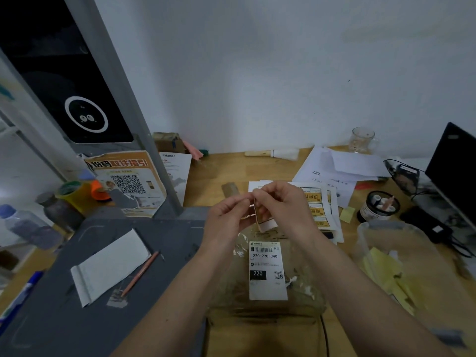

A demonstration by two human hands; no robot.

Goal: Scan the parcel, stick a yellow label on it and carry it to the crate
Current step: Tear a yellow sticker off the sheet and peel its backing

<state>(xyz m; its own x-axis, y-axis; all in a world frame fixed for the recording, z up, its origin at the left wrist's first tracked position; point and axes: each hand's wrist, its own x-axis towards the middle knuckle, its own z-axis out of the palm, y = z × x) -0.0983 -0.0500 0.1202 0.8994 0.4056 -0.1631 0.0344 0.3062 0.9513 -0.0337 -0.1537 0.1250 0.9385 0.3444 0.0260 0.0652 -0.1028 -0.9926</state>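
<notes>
A brown cardboard parcel [265, 315] wrapped in clear tape lies on the wooden desk right in front of me, with a white shipping label [268, 271] reading 220-220-C40 on top. Above it, both hands meet around a yellow label [262, 217] on its white backing. My left hand [226, 215] pinches the label's upper corner with thumb and forefinger. My right hand [283, 204] holds the label's other side. Sheets of yellow labels [316, 210] lie on the desk just behind my right hand. No crate or scanner is in view.
A grey raised counter [64, 305] at left carries a white pad [110, 264] and a pencil [140, 274]. A clear plastic tub [386, 253] with yellow scraps stands at right, next to a dark pen pot [378, 207], cables and a black monitor [453, 171]. Papers and a glass mug [362, 140] lie behind.
</notes>
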